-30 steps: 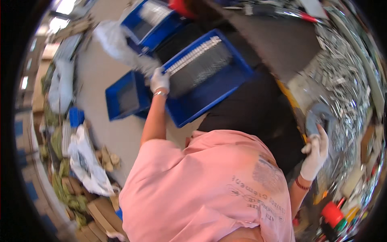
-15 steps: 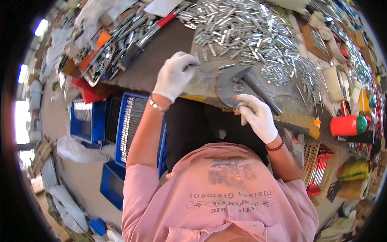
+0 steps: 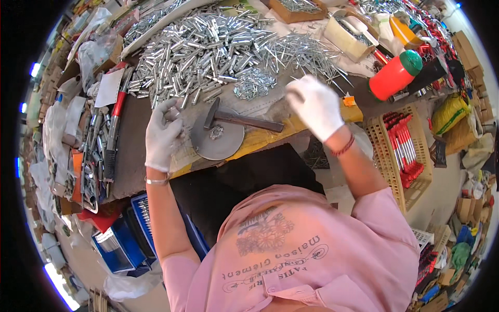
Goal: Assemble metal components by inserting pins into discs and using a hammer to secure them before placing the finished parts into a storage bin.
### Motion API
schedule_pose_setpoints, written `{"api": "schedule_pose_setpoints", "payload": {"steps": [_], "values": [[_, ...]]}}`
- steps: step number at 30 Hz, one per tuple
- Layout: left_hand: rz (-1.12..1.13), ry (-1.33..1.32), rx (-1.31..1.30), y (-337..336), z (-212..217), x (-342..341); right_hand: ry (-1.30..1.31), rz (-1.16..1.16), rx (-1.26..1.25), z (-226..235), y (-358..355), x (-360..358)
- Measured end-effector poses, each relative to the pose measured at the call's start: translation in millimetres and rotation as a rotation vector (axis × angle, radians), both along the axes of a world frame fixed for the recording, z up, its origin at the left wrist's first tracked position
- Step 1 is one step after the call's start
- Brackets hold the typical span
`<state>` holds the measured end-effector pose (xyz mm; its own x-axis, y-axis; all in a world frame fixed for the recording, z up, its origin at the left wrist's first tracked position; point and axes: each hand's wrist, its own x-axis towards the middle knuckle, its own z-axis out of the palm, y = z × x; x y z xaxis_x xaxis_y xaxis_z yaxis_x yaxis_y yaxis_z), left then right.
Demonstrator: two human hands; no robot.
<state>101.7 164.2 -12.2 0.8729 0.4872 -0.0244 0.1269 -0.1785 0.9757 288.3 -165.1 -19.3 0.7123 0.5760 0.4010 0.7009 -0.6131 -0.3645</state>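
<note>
My left hand (image 3: 162, 136), in a white glove, is at the left of the workbench with its fingers curled. A small silver tube (image 3: 181, 103) lies by its fingertips; whether they hold it is unclear. To the right, my gloved right hand (image 3: 315, 105) hovers over the bench edge near thin metal pins (image 3: 291, 52). Its fingers bend inward, and what they pinch, if anything, is hidden. Between my hands a round grey metal plate (image 3: 224, 144) lies on the bench, and a hammer (image 3: 244, 120) rests across it. Beyond are a heap of silver tubes (image 3: 192, 49) and a pile of tiny metal parts (image 3: 254, 83).
A red bottle-shaped container with a green end (image 3: 389, 80) lies on the right, near a cream scoop-like container (image 3: 347, 41). Below it, a beige basket (image 3: 387, 161) holds red-handled tools. Long metal tools (image 3: 115, 125) crowd the left; a blue crate (image 3: 117, 247) stands lower left.
The view has swung right, so the bench appears farther left. My right hand has moved from beside the plate and hammer toward the pins. My left hand remains near the tubes, fingers still curled.
</note>
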Motion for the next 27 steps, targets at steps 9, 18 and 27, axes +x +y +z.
{"api": "schedule_pose_setpoints", "payload": {"steps": [9,18,27], "values": [[-0.001,0.069,0.198,-74,5,-42,-0.188,0.025,-0.074,-24,12,55],[0.084,0.03,0.596,-77,-25,-56,0.863,0.504,0.126,-3,71,-57],[0.065,-0.08,0.739,-73,-25,-50,-0.074,0.551,-0.129,-3,72,-64]]}}
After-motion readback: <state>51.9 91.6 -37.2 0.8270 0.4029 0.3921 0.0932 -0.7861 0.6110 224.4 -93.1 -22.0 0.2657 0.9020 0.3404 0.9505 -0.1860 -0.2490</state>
